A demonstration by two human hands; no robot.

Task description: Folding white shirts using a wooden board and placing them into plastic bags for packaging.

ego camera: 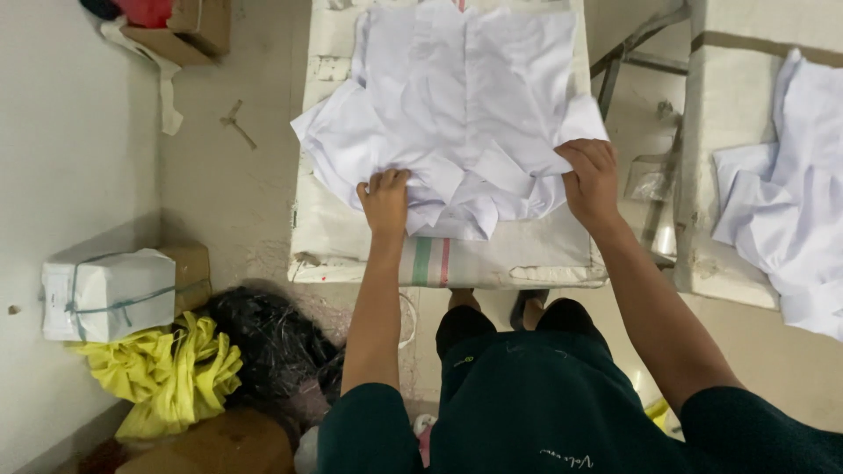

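A white shirt (465,96) lies spread and creased on a narrow padded board (342,237) in front of me. My left hand (385,198) presses down on the shirt's near left part, fingers curled into the cloth. At the shirt's near right side, my right hand (590,180) grips a fold of the fabric. A striped cloth (435,262) shows at the board's near edge under the shirt.
More white garments (790,193) lie on a second surface at the right. On the floor at the left are a tied white parcel (105,294), yellow cloth (167,373), a dark plastic bag (272,338) and cardboard boxes (189,31). A metal frame (641,53) stands between the two surfaces.
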